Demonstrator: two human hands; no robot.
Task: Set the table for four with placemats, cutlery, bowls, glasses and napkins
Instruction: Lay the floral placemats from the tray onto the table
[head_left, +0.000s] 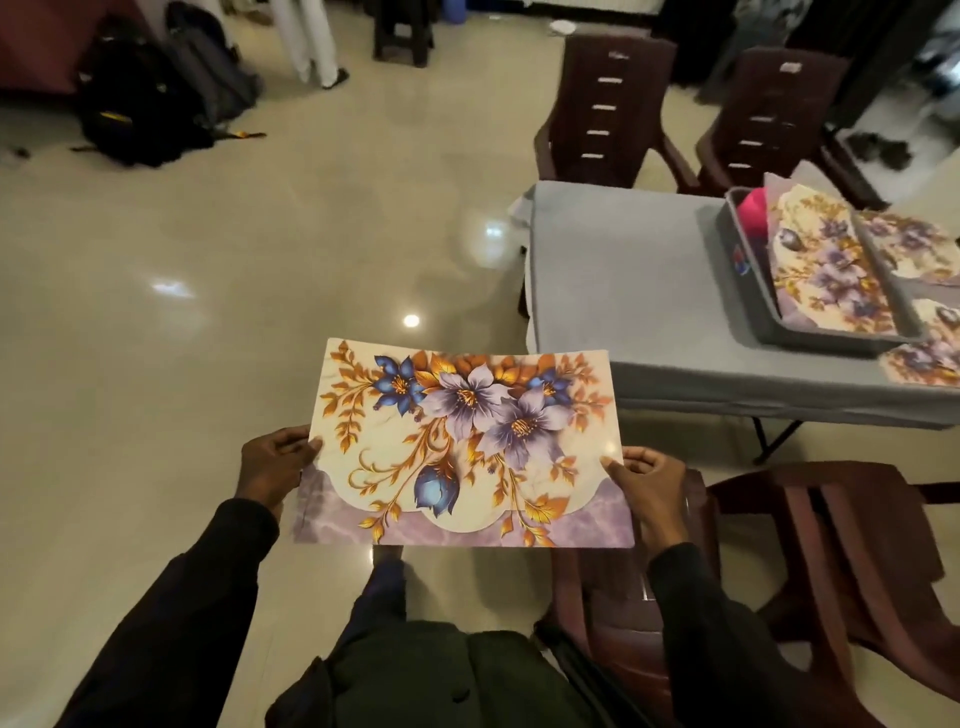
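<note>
Dark sleeves nearest. Left hand (272, 462) pinches left edge, right hand (647, 486) pinches right edge of glossy rectangular floral placemat (462, 447), held flat between them above shiny tiled floor. Grey-clothed table (623, 275) far right carries grey tray (748, 291).

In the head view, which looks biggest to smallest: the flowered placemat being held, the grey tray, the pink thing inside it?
1. Held placemat, but it is nearest the camera, so its true rank against the tray is unsure.
2. Grey tray.
3. Pink thing, partly hidden, clearly smallest.
</note>
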